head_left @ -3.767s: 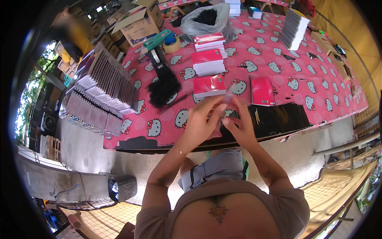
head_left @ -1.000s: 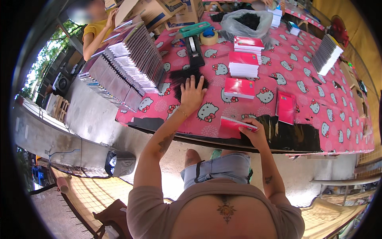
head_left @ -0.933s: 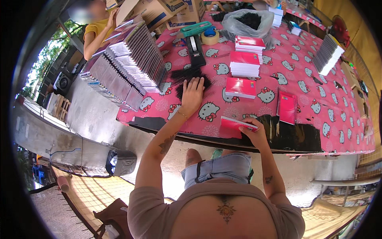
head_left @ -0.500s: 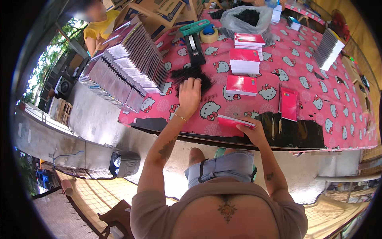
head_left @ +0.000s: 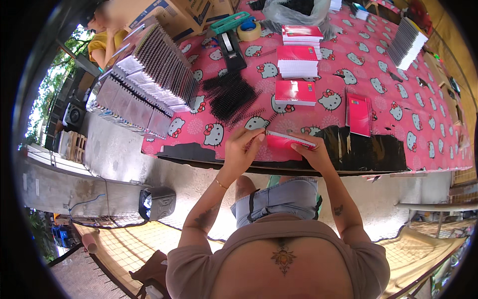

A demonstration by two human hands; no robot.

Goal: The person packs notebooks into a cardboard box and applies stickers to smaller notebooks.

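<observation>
plainly two hands (head_left: 241, 150) (head_left: 313, 152), one held pink booklet (head_left: 283, 142)

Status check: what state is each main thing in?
Held pad: closed
Right hand: gripping held pad
Left hand: at pad's left end, grip unclear
Black coils: loose, heaped
Coil-bound red notebook: closed, flat
Plastic bag: open
Tape dispenser: upright

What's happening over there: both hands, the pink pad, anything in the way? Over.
Right hand: gripping pink pad. Left hand: at its left end, pinching what looks like a black coil. Nearest pad stack: beyond, clear of both hands.
</observation>
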